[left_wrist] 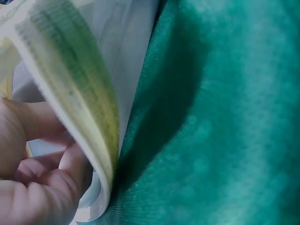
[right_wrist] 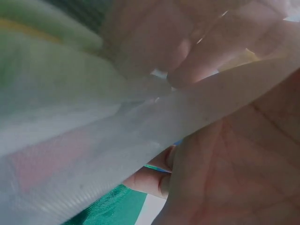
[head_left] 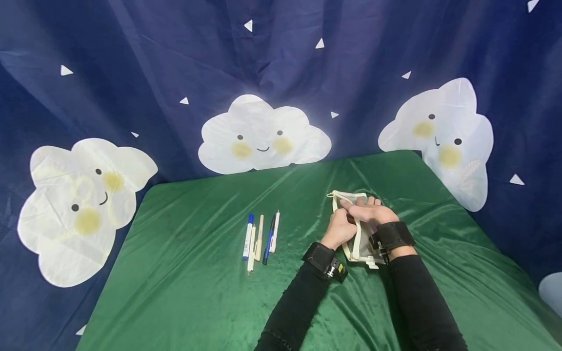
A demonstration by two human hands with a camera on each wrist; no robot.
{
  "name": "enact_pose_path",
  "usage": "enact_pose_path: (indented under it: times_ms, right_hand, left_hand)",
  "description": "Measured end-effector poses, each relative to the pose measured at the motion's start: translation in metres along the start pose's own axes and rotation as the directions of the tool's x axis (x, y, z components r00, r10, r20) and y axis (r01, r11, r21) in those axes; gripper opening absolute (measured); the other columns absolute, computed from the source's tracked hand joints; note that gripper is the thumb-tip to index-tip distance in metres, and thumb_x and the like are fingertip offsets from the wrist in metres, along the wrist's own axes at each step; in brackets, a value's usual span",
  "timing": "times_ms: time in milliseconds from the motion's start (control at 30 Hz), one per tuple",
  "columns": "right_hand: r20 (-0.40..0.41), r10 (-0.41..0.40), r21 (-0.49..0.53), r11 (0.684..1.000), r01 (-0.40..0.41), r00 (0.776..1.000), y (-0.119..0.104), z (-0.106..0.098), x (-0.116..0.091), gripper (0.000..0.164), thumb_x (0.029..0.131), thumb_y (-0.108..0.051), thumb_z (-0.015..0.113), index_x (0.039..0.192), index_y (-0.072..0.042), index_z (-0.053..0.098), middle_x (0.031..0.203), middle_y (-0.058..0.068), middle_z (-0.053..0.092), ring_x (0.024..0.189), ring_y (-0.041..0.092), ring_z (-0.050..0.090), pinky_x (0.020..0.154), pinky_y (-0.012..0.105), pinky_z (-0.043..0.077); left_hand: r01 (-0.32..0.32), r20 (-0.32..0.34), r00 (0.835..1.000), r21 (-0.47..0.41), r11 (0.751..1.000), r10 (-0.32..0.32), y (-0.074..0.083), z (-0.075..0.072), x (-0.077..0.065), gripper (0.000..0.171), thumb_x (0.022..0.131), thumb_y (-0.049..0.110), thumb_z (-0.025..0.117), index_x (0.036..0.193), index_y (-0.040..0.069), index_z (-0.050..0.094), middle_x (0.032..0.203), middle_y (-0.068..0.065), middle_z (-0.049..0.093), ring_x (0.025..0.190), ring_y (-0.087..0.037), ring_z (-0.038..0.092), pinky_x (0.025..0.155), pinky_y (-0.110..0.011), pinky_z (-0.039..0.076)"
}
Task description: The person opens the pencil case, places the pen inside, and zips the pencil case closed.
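A see-through mesh pencil case with cream zipper trim lies at the right of the green cloth, its zipper side gaping. My left hand grips it at the near left edge; in the left wrist view its curled fingers reach behind the zipper band. The right hand holds the case's far right side, thumb toward the opening. Close up in the right wrist view, the mesh wall crosses in front of the right palm, and blurred fingers show through it. What lies inside cannot be made out.
Left of the case several pens lie roughly side by side: a blue-capped marker, a beige pen, a dark blue pen and white ones. Behind the cloth-covered table hangs a dark blue curtain with cloud faces.
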State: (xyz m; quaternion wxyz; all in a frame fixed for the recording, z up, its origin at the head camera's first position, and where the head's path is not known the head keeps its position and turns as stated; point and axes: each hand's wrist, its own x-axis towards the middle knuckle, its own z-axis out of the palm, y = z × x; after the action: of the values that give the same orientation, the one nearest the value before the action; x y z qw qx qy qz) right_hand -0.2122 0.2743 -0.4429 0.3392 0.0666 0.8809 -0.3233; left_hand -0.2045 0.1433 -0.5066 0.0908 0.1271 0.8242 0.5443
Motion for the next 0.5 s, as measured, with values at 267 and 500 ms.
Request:
enact_pose_path:
  times_ms: [267, 500]
  right_hand:
    - [-0.010, -0.005, -0.048, 0.999, 0.004, 1.000, 0.0004, -0.0017, 0.0009, 0.104, 0.098, -0.074, 0.022, 0.160, 0.005, -0.004, 0.161, 0.041, -0.015, 0.149, 0.059, -0.013, 0.123, 0.070, 0.005]
    - [-0.040, -0.077, -0.162, 0.984, 0.069, 0.996, 0.0002, -0.0053, 0.0032, 0.098, 0.101, -0.067, 0.027, 0.156, 0.013, 0.014, 0.137, 0.041, 0.033, 0.124, 0.049, 0.036, 0.120, 0.067, 0.020]
  left_hand:
    - [0.027, 0.018, 0.999, 0.017, 0.999, -0.028, 0.0019, 0.0002, -0.0024, 0.025, 0.079, -0.007, 0.061, 0.070, 0.015, 0.052, 0.063, 0.007, 0.045, 0.059, -0.009, 0.043, 0.053, -0.019, 0.035]
    - [-0.008, 0.069, 0.998, -0.009, 1.000, 0.009, -0.0004, 0.0000, -0.0013, 0.027, 0.078, -0.008, 0.061, 0.071, 0.016, 0.052, 0.061, 0.008, 0.043, 0.057, -0.008, 0.043, 0.052, -0.021, 0.035]
